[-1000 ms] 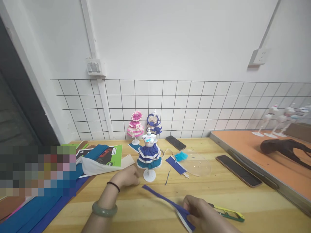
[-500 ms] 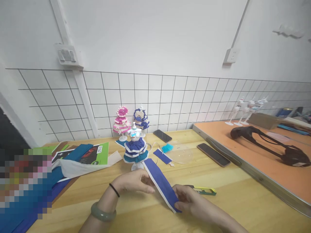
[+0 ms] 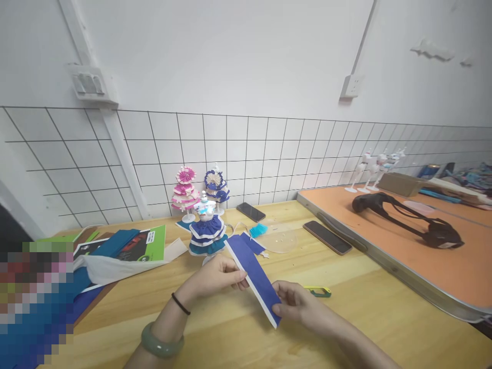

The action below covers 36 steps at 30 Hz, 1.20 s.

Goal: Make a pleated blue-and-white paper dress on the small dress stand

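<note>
A dark blue paper strip (image 3: 253,274) with a white edge is stretched between both my hands above the wooden table (image 3: 346,292). My left hand (image 3: 219,277) pinches its far half, and my right hand (image 3: 295,302) pinches its near end. Just behind the strip stands a small doll stand in a blue and white ruffled paper dress (image 3: 206,233). Yellow-green scissors (image 3: 318,291) lie on the table beside my right hand.
Two more paper-dress stands, pink (image 3: 185,192) and blue (image 3: 216,185), stand by the tiled wall. Two phones (image 3: 250,211) (image 3: 327,237), a clear plastic sheet (image 3: 282,240), blue paper scraps and a green booklet (image 3: 148,243) lie around. An orange board (image 3: 403,241) lies at right.
The view swung right and the strip was lifted off the table. My left hand left the doll stand's base and took the strip; my right hand left the scissors on the table.
</note>
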Available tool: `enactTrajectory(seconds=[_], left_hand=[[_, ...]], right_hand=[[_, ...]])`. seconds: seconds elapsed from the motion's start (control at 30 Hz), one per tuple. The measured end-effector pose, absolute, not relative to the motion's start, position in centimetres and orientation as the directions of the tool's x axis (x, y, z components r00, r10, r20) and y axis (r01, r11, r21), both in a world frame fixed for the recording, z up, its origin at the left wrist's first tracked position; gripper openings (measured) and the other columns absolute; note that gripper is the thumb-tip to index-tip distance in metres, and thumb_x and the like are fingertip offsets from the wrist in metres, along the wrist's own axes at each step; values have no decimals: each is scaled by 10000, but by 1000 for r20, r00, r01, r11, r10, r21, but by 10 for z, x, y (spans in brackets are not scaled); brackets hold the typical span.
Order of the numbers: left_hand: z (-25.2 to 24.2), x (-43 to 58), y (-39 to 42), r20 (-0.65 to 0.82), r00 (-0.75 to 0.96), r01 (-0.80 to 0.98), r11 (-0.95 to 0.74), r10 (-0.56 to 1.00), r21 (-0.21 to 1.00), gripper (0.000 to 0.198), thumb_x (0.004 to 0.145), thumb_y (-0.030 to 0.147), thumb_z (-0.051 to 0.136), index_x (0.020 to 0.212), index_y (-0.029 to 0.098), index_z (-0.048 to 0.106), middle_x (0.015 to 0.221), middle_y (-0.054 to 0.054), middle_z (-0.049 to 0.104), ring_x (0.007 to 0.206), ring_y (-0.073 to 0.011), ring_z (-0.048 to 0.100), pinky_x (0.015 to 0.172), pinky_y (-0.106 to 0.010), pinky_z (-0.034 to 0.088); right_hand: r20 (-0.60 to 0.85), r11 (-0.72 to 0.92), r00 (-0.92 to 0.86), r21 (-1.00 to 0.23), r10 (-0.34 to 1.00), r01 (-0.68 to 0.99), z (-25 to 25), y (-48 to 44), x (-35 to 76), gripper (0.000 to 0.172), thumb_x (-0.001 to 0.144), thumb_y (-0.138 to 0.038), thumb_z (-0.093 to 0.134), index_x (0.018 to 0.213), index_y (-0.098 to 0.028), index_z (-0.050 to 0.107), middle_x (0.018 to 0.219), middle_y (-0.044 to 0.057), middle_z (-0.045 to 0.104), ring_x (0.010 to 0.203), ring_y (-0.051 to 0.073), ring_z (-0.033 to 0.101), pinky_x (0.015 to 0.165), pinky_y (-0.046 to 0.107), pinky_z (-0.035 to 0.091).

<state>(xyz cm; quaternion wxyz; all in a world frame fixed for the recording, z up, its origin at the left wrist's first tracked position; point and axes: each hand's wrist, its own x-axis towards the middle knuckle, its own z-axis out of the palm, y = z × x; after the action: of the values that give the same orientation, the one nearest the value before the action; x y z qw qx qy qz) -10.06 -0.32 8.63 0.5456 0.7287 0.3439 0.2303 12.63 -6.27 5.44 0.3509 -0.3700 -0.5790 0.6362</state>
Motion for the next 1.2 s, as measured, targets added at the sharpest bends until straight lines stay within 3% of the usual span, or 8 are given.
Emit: enactTrajectory(seconds=[0.13,0.33,0.5,0.73,1.07,1.2], left_hand=[[91,-99,-6,7,633,213,-182,774,960,325,792,408,568,740,136,738,754,-77,735,707,-184,654,712,-278,505],[88,-98,-4,51,576,184,-190,816,965,346,788,427,576,733,123,733,741,-93,734,653,-169,635,664,-271,498],[87,-99,-1,62,555,163,-182,830,970,362,783,438,590,737,106,726,752,-104,731,654,-164,633,655,-266,498],[86,-96,-3,68,551,155,-182,832,971,348,780,420,606,731,97,727,752,-109,730,666,-168,631,666,-274,499],[91,-93,-4,95,494,140,-186,864,972,327,786,404,607,681,115,717,684,-78,711,660,-157,621,655,-253,484],[91,-93,-5,98,489,137,-188,866,973,325,771,413,621,680,117,719,700,-84,714,680,-169,627,669,-262,486]], right_hand=[[-74,-118,-529,-992,845,-50,55,-61,131,358,701,-436,702,918,-161,630,778,0,606,641,146,604,666,280,461],[-92,-105,-400,-994,912,-10,48,-61,131,415,615,-282,787,979,-157,632,648,-42,619,578,121,587,623,237,446],[-152,-146,-361,-988,920,43,30,-55,139,482,558,-269,823,985,-144,638,584,-29,661,523,114,588,553,205,414],[-103,-166,-431,-980,896,-111,30,-57,145,595,502,-281,864,1031,-173,615,729,-5,685,658,130,621,626,210,433],[-87,-215,-573,-963,815,-160,27,-61,154,796,508,-278,865,1213,-187,507,878,62,710,741,172,669,645,229,446],[-31,-173,-535,-960,844,-219,27,-61,153,717,576,-332,829,1203,-186,512,902,69,698,795,183,658,725,278,449]])
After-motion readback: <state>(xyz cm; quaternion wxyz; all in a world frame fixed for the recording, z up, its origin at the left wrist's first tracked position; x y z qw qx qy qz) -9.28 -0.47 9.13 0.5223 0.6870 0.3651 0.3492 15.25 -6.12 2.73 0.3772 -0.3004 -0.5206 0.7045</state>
